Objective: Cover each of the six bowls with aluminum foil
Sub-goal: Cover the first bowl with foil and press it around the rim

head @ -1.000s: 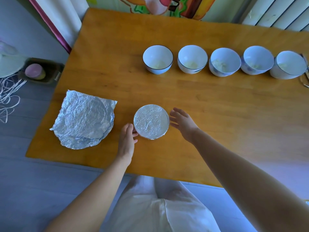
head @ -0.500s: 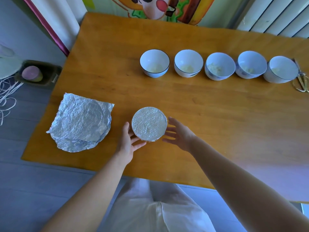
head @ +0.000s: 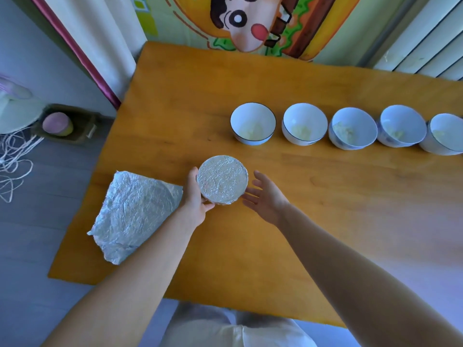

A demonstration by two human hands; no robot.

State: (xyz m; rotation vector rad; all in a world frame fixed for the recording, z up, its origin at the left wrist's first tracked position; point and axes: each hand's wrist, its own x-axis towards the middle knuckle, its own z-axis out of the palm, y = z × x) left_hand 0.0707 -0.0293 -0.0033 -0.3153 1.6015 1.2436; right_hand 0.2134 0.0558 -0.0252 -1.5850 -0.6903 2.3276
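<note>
Foil-capped bowl (head: pixel 222 179) at worktop (head: pixel 325 209) left-centre | left grip (head: pixel 195 204) curled round its wall — right grip (head: pixel 265 199) spread, just beside | likely ceramic, rigid, breakable; foil dents — hold wall, not top.

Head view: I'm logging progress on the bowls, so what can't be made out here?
All in the head view:
Covered bowl: contents hidden by its foil.
Rightmost bowl: cut off by the right edge.
Foil stack: sheet count unreadable; left forearm hides its near corner.
Left hand: fingertips hidden under the covered bowl.
</note>
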